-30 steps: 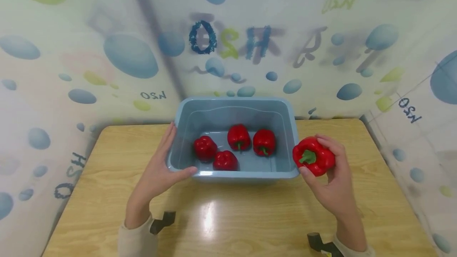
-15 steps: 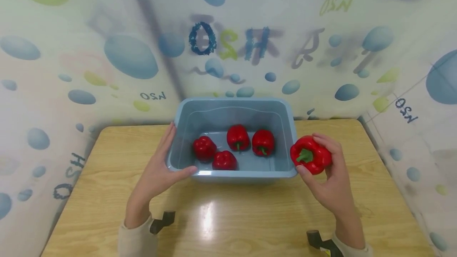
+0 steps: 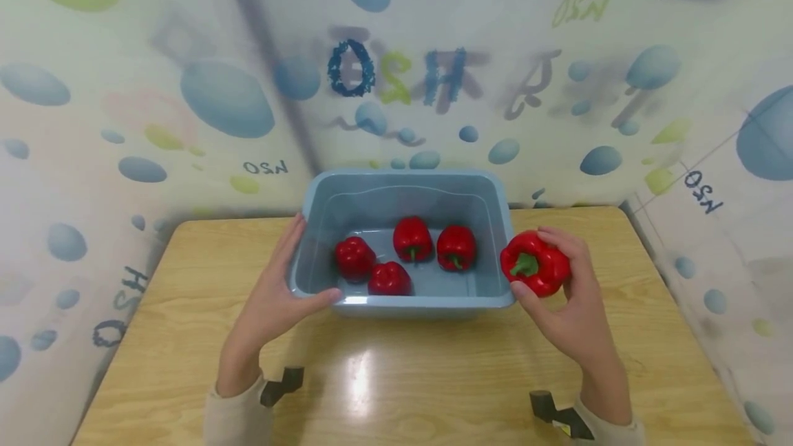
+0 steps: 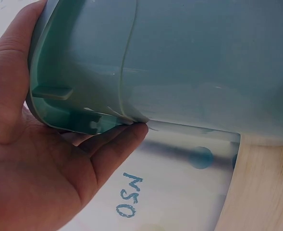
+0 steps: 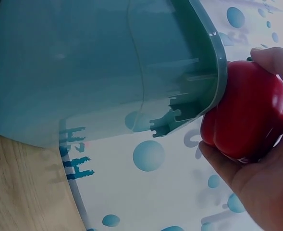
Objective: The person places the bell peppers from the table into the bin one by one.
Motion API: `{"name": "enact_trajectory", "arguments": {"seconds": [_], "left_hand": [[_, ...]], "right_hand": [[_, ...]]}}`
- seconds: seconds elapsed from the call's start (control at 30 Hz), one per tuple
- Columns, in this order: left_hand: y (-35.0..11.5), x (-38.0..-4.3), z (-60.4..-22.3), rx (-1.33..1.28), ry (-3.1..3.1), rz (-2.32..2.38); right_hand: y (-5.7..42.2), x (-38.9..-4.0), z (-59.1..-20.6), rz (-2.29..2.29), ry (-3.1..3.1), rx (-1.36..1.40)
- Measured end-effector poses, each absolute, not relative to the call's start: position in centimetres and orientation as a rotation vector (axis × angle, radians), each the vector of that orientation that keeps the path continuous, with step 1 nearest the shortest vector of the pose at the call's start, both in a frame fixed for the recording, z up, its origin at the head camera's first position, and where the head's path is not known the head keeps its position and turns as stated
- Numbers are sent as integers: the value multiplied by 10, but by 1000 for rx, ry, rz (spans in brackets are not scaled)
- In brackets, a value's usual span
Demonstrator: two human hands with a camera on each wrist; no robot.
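Observation:
A blue-grey plastic bin (image 3: 403, 303) stands on the wooden table with several red bell peppers inside, among them one (image 3: 355, 258) at the left and another (image 3: 456, 248) at the right. My left hand (image 3: 275, 288) holds the bin's near left corner, thumb on the front rim and fingers along the left side. Just outside the right rim, my right hand (image 3: 579, 294) grips a red bell pepper (image 3: 548, 270) between thumb and fingers, its green stem facing left. In the right wrist view this held pepper (image 5: 252, 110) overlaps the bin's rim.
The wooden table (image 3: 434, 377) extends in front of the bin and to both sides. Behind it rises a pale wall (image 3: 434, 136) with blue and green ovals and mirrored lettering. A second wall (image 3: 731, 260) runs along the right.
My right hand has shifted slightly left and up with the bell pepper, bringing it closer to the bin's right rim. The left hand keeps its place at the corner.

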State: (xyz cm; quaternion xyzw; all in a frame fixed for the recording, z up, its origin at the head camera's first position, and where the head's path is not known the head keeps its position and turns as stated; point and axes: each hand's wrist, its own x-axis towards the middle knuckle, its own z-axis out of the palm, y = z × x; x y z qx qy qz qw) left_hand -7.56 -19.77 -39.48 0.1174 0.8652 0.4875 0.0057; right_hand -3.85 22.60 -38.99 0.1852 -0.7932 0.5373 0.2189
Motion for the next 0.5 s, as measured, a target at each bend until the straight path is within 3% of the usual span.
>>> {"name": "enact_trajectory", "arguments": {"seconds": [0.5], "left_hand": [[-198, -77, -380, 391, 2848, 1276]], "right_hand": [[229, -41, -395, 1503, -2141, 545]]}}
